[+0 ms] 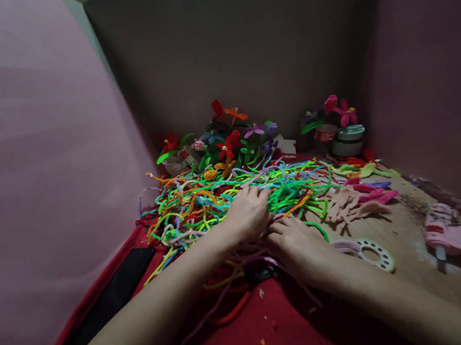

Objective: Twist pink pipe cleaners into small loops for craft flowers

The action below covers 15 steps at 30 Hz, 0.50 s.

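A big tangled heap of pipe cleaners (193,210) in green, yellow, orange, blue and lilac spreads ahead of me. At its near side, my left hand (249,212) is closed with its fingers bent down over the strands. Close beside it on the right, my right hand (295,241) is also closed, its fingertips meeting the left hand's. Pale lilac pipe cleaners come out below both hands and trail over the red cloth (242,339). The fingertips are partly hidden, so exactly which strands they pinch does not show.
Behind the heap stand pipe-cleaner flowers (229,144) and a lidded jar (348,140). Beige bent pieces (349,202), a white ring with holes (376,255) and a pink glue gun (452,232) lie on the board at right. A black flat object (115,296) lies at left. Walls close in both sides.
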Each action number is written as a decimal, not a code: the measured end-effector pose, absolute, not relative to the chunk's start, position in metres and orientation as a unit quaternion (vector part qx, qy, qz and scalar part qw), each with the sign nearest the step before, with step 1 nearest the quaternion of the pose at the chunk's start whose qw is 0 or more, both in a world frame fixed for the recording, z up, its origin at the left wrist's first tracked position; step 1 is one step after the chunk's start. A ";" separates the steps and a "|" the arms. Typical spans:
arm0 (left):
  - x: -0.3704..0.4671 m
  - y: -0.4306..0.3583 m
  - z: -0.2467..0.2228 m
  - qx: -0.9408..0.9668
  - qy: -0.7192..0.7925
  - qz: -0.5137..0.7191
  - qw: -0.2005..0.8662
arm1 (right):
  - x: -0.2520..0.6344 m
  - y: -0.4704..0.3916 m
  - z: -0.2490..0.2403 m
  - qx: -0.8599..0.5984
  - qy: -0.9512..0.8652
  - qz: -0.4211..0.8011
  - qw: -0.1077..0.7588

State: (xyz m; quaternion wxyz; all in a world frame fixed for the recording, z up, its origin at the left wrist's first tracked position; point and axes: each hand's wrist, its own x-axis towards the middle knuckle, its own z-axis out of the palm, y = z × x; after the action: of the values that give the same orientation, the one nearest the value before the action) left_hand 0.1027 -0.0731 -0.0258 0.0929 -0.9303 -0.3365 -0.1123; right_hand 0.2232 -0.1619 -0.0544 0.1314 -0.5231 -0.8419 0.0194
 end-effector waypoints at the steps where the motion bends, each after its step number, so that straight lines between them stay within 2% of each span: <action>1: 0.110 -0.068 -0.031 -0.923 -0.355 -0.111 0.095 | 0.223 -0.162 -0.056 -0.520 -0.845 0.016 0.126; 4: 0.121 -0.050 -0.040 -0.897 -0.425 -0.107 0.054 | 0.225 -0.161 -0.061 -0.520 -0.844 0.003 0.133; 8: 0.112 -0.020 -0.030 -0.874 -0.467 -0.131 -0.008 | 0.228 -0.159 -0.071 -0.523 -0.837 -0.010 0.160; 15: 0.090 0.008 0.002 -0.826 -0.471 -0.183 -0.248 | 0.229 -0.157 -0.077 -0.499 -0.846 -0.028 0.189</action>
State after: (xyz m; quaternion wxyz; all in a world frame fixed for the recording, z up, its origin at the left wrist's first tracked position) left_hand 0.0900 0.0082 0.0019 -0.2482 -0.8263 -0.4714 -0.1827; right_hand 0.2290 -0.1570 -0.0770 0.1887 -0.4987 -0.8456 -0.0281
